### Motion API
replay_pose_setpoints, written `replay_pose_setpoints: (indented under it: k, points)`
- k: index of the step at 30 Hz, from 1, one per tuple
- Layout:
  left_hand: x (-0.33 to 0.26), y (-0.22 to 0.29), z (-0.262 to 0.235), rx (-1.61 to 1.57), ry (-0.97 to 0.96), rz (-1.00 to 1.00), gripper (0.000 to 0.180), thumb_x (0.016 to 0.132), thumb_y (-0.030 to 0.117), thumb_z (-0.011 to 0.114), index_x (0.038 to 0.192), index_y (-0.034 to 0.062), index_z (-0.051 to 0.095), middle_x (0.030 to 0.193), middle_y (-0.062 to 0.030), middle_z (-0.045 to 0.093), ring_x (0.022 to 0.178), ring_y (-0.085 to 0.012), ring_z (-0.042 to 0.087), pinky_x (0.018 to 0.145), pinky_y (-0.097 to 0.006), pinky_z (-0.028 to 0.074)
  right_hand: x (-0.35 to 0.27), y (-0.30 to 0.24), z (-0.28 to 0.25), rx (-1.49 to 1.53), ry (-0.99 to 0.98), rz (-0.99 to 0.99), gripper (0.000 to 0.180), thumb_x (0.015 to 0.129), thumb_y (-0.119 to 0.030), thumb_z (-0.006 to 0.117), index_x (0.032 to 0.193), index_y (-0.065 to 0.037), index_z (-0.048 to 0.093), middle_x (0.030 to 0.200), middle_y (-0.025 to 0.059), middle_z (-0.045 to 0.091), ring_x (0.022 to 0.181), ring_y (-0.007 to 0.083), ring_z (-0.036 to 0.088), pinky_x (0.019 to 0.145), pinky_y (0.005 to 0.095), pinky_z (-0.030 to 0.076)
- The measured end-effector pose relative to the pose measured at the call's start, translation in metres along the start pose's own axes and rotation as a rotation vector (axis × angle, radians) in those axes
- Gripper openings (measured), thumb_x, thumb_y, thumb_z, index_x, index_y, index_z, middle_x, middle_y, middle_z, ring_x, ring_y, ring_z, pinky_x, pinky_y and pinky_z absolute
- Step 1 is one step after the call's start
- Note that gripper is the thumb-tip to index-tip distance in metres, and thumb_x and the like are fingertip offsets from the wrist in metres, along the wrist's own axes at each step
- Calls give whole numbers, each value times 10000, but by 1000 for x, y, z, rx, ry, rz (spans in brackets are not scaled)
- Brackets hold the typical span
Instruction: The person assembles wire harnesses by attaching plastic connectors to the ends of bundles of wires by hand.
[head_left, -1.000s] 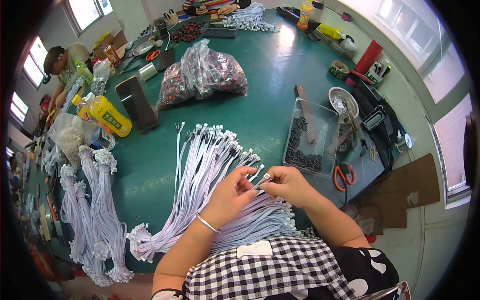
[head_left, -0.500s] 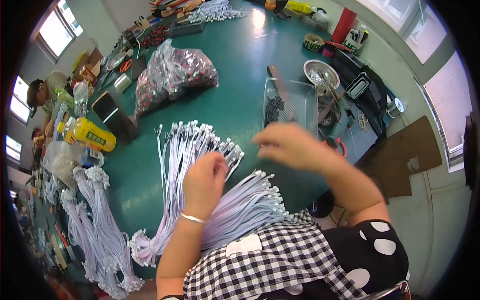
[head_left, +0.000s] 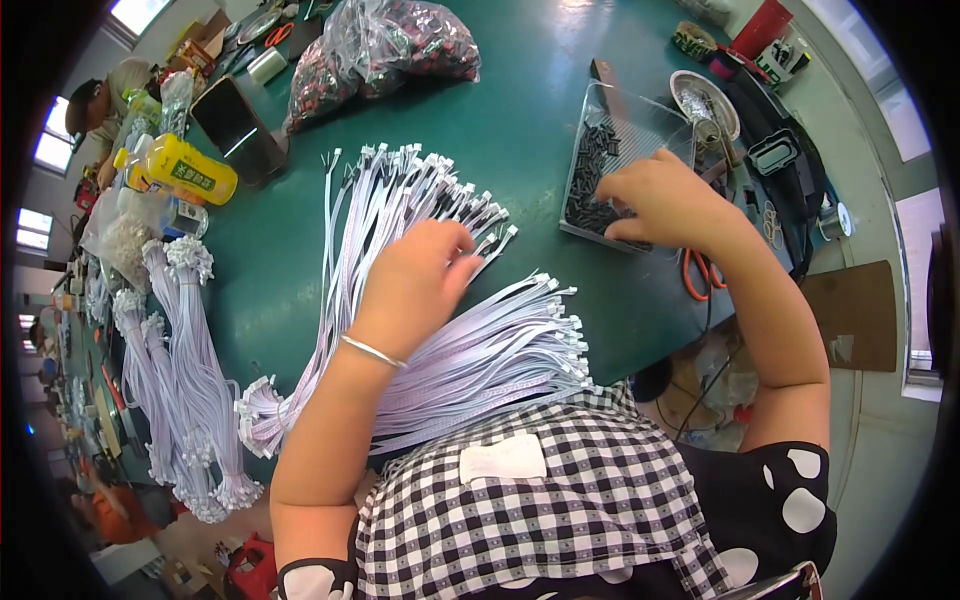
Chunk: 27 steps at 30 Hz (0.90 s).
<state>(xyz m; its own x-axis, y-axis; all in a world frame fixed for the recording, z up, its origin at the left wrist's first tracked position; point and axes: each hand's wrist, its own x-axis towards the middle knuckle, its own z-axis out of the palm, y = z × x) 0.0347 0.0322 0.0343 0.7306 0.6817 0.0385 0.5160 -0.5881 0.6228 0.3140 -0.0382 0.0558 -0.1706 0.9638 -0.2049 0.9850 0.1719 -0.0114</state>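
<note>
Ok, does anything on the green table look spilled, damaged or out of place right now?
Nothing stands out. The pale ribbon cables lie fanned in loose bundles under the left hand, the small dark parts stay inside the clear plastic tray where the right hand reaches, and the yellow bottle lies on its side, not visibly leaking.

Green table [head_left: 540, 120], bright windows [head_left: 48, 150] left, pale floor [head_left: 870, 130] right.

We see both forearms bare, coming up from the lower part of the frame. Our left hand [head_left: 415, 285] has a thin silver bangle [head_left: 372, 351] at its wrist; our right hand [head_left: 665, 200] wears nothing. At bottom centre lies a black-and-white checked garment [head_left: 530, 500] with a pale patch, black fabric with white dots to its right.
</note>
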Motion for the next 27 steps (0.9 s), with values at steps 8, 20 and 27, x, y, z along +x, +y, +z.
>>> replay_pose_setpoints:
  k: [8,20,27]
  points:
    - [-6,13,38,251,-157,84,263,789,119,611,1050,109,575,874,-101,583,808,-291,596,687,-380,491,10,4,19,-12,-23,7,147,784,-173,614,888,-73,589,870,84,617,863,283,609,682,410,498]
    - [-8,6,38,-512,32,-154,75,810,72,584,850,10,569,791,-100,536,693,-201,520,631,-290,428,-23,-59,-15,400,532,-326,60,705,-85,567,756,-68,541,733,74,521,717,267,546,621,375,448]
    - [-24,8,42,-1161,-44,-243,122,871,99,619,945,40,542,812,26,538,692,-31,460,609,-173,380,-20,-108,26,371,610,-239,132,662,-74,559,786,-50,523,740,66,462,708,233,512,628,339,435]
